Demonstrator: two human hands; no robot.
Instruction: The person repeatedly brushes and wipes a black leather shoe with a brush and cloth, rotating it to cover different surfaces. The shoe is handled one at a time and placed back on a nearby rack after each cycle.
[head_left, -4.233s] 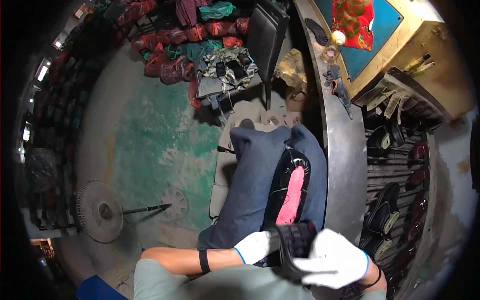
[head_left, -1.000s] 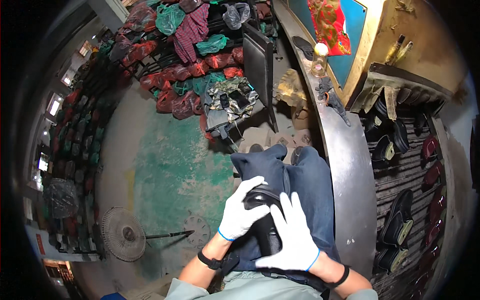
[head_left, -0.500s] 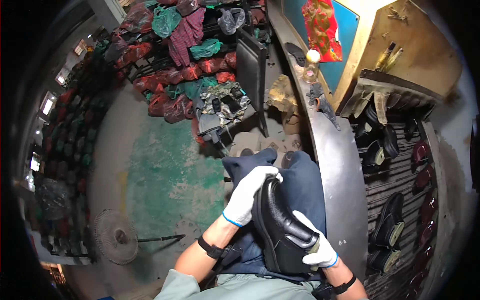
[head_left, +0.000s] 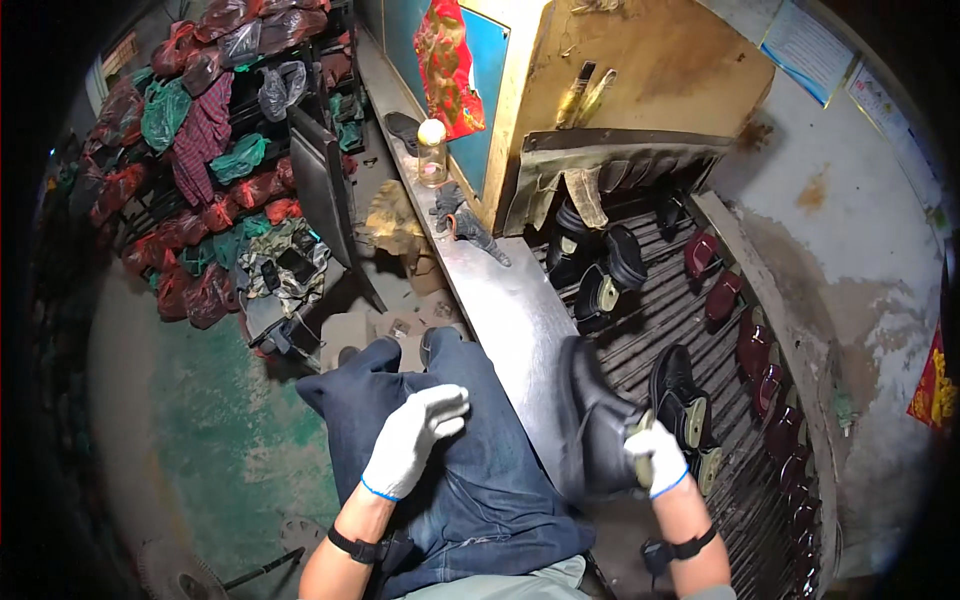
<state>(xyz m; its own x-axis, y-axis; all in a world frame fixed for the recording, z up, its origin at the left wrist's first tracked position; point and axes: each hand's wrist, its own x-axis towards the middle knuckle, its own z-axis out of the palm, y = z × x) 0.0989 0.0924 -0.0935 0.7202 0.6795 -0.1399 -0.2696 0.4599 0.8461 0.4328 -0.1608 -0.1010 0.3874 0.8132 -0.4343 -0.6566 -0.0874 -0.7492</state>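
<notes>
A black leather shoe (head_left: 603, 432), slightly blurred, hangs tilted over the metal ledge on my right. My white-gloved right hand (head_left: 660, 462) grips it at the pale yellow-green piece by its opening; the fingertips are partly hidden there. Over my lap, my gloved left hand (head_left: 412, 445) is raised with its fingers bent a little and nothing in it. Just beyond the held shoe, more black shoes (head_left: 680, 395) stand on a dark ribbed conveyor (head_left: 640, 350).
Dark red shoes (head_left: 752, 345) line the conveyor's far side. A flap-covered cabinet opening (head_left: 620, 160) spans its far end. On the metal ledge (head_left: 515, 310) are a jar (head_left: 432, 160) and a dark glove (head_left: 475, 235). A chair (head_left: 320, 190) and bagged racks stand left.
The view has swung right. My right hand has carried the shoe off my lap to the right, over the ledge. My left hand has let go of it.
</notes>
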